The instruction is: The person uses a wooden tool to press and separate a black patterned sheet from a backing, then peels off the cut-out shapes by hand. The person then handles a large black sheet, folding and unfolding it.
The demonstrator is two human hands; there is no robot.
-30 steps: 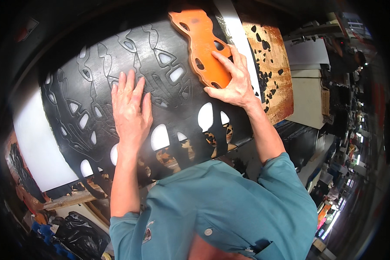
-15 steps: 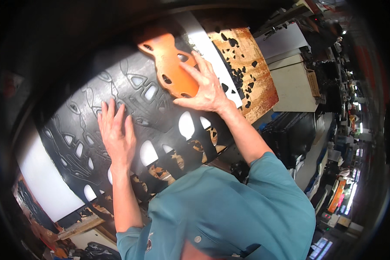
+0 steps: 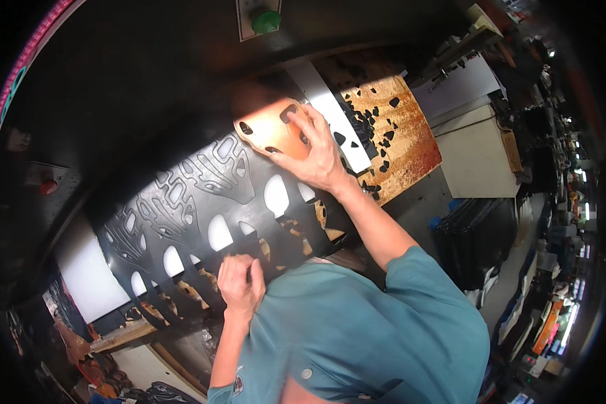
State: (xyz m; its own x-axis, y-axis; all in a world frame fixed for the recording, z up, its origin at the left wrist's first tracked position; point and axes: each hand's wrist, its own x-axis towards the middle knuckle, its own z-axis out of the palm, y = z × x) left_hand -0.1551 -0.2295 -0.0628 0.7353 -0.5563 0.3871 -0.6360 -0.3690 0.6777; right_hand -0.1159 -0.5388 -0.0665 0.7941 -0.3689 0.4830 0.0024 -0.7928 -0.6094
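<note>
My right hand holds an orange cutting die with dark oval holes. Its thumb lies at the near edge and its fingers reach over the top. The die rests on a black sheet marked with cut outlines, its far part in shadow. White and brown show through the openings along the sheet's near side. My left hand is curled closed at that near edge, its fingertips tucked out of sight against the sheet.
A dark press head overhangs the far side, with a green button and a red button. White board shows at the left. Small black offcuts lie on a brown board at the right.
My left hand has drawn back from lying flat on the sheet to its near edge, and its fingers have closed. The press head now covers more of the far side.
</note>
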